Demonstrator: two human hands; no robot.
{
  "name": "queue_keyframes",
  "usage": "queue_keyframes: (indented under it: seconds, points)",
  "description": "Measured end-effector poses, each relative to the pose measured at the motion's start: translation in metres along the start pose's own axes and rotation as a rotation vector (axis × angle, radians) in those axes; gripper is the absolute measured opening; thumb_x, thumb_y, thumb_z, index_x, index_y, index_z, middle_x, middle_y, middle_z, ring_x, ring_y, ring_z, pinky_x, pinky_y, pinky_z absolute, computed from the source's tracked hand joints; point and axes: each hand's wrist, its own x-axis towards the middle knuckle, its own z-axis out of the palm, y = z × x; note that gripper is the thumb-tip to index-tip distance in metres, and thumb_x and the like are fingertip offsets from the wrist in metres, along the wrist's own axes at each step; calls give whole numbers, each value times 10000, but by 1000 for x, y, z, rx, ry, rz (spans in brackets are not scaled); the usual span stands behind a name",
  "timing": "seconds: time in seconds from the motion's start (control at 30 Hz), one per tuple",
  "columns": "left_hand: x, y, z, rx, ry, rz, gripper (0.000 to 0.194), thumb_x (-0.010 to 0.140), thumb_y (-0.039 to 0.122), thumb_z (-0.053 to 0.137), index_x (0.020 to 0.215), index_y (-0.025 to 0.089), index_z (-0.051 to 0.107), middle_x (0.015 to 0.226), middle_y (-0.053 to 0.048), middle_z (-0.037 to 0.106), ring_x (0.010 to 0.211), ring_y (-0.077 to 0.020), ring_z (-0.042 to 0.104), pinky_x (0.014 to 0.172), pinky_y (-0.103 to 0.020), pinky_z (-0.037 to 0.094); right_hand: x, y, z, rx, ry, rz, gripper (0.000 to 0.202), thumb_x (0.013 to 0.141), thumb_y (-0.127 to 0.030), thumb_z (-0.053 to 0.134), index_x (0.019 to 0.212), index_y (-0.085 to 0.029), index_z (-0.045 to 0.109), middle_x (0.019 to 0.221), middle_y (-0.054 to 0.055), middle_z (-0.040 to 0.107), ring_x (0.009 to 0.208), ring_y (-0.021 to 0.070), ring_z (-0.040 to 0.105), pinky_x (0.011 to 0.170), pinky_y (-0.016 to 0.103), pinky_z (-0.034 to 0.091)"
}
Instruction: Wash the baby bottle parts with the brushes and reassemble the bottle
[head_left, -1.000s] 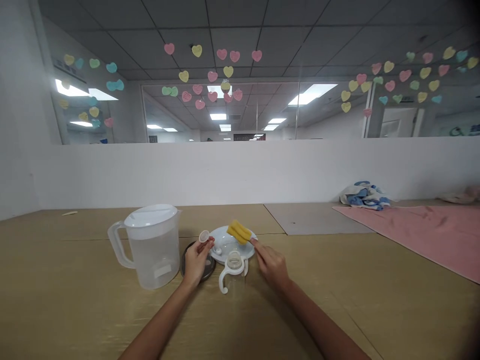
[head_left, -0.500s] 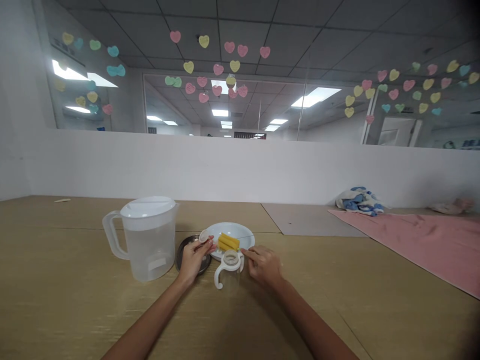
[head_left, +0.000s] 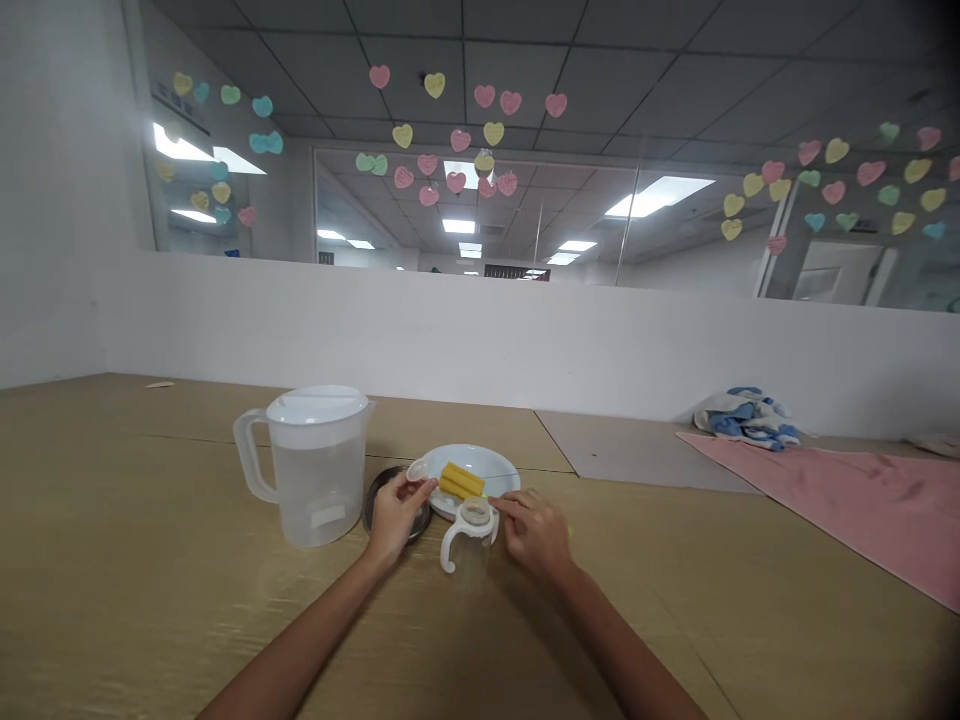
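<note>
My left hand [head_left: 397,510] pinches a small clear round lid [head_left: 418,470] above the edge of a dark metal dish [head_left: 373,508]. Just right of it, a clear bottle [head_left: 471,555] stands upright with its mouth uncovered and a white two-handled collar [head_left: 450,545] around its neck. My right hand [head_left: 536,530] is beside the bottle's mouth, fingers curled and the index reaching to the rim; what its fingertips hold, if anything, is too small to make out. Behind the bottle, a ridged yellow block [head_left: 461,480] lies on a white plate [head_left: 504,470].
A lidded translucent pitcher [head_left: 319,480] with liquid inside stands on the left of the tan table [head_left: 300,640]. A grey mat [head_left: 637,460], a pink cloth [head_left: 825,490] and a crumpled blue-and-white cloth [head_left: 746,418] lie to the right. A white wall rises behind.
The view has turned slightly left, so everything sits further right in the picture. My left hand still holds the lid, and my right hand stays at the bottle's mouth.
</note>
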Motion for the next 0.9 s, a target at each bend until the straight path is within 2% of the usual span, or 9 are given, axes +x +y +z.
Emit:
queue_keyframes:
  seconds: [0.07, 0.17, 0.27, 0.37, 0.47, 0.57, 0.63, 0.9]
  points:
    - [4, -2, -4, 21, 78, 43, 392, 630, 490, 678, 760, 125, 621, 693, -29, 653, 666, -147, 613, 655, -246, 480, -3, 5, 2, -25, 3, 51, 355, 664, -61, 455, 833, -233, 716, 758, 11, 679, 687, 144, 579, 611, 231, 419]
    - [13, -2, -11, -86, 149, 28, 434, 662, 568, 609, 731, 143, 555, 675, -23, 630, 666, -153, 621, 658, -263, 494, -8, 12, 5, -57, 11, 105, 347, 672, -60, 455, 828, -226, 717, 765, 16, 680, 705, 152, 584, 620, 237, 417]
    - [19, -1, -17, -140, 155, -3, 435, 649, 581, 607, 718, 166, 497, 588, 30, 557, 541, -127, 584, 549, -245, 481, -10, 14, 7, -74, -10, 135, 349, 681, -60, 453, 841, -224, 716, 782, 18, 682, 721, 156, 585, 638, 240, 418]
    - [21, -4, -21, 23, 174, -4, 396, 642, 540, 622, 737, 175, 501, 556, 59, 513, 435, -92, 497, 427, -201, 393, -11, 15, 9, -91, -21, 155, 355, 690, -62, 447, 861, -221, 714, 803, 20, 684, 741, 158, 583, 667, 242, 420]
    - [25, -14, -28, 288, 175, 56, 324, 636, 472, 630, 662, 173, 507, 535, 52, 500, 443, -90, 464, 433, -197, 351, -11, 16, 9, -114, -19, 205, 361, 701, -65, 444, 890, -219, 710, 845, 18, 688, 768, 160, 582, 683, 244, 418]
    - [31, -26, -36, 559, 138, 131, 246, 659, 383, 599, 591, 178, 481, 527, 39, 498, 493, -107, 472, 491, -210, 347, -11, 18, 9, -135, -49, 262, 373, 705, -61, 443, 913, -223, 707, 867, 15, 688, 789, 163, 581, 691, 246, 415]
    - [34, -33, -39, 663, 86, 146, 208, 666, 340, 584, 585, 181, 477, 541, 31, 511, 525, -120, 488, 513, -217, 346, -11, 18, 9, -146, -81, 285, 381, 704, -55, 442, 919, -224, 706, 865, 13, 688, 790, 163, 581, 694, 246, 414]
    - [29, -35, -41, 767, -86, 157, 47, 670, 146, 529, 650, 178, 502, 626, 4, 566, 621, -144, 540, 615, -244, 393, -10, 17, 8, -155, -142, 342, 387, 710, -59, 443, 939, -229, 704, 895, 9, 684, 821, 156, 584, 716, 237, 409]
